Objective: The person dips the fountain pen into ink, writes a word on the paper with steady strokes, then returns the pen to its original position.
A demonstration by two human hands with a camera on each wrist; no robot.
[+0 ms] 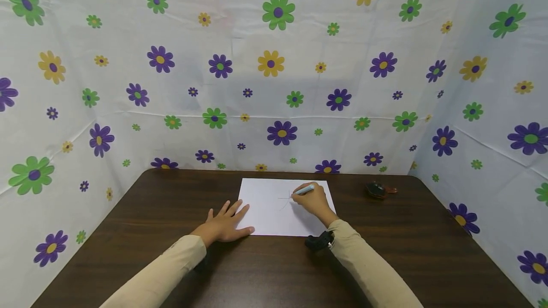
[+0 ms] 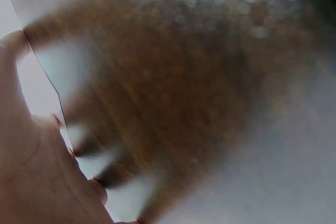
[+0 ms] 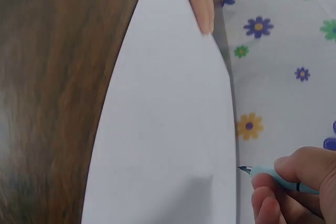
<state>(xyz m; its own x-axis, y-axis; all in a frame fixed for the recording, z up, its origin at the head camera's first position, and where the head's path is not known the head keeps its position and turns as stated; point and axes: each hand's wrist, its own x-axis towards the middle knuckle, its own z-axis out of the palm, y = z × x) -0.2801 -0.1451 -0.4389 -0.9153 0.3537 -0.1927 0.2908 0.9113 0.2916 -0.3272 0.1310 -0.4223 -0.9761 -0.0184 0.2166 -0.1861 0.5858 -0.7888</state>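
A white sheet of paper (image 1: 265, 213) lies on the dark wooden table, with a few thin crossing lines and a faint curved stroke near its middle. My left hand (image 1: 223, 224) rests with spread fingers over the paper's left edge. In the right wrist view, my right hand (image 3: 302, 187) pinches a light blue pen (image 3: 278, 178) with a dark pointed nib. The head view shows the right hand (image 1: 316, 201) over the right half of the sheet, the pen (image 1: 304, 189) tilted with its tip by the lines. The left wrist view holds the left palm (image 2: 42, 177) and a large brown blur.
A small dark, shiny rounded object with reddish-brown parts (image 1: 376, 190) sits at the table's back right. A black wrist device (image 1: 318, 241) is strapped at the right cuff. Flower-patterned cloth (image 1: 274, 94) stands behind the table (image 1: 171, 213) and along both sides.
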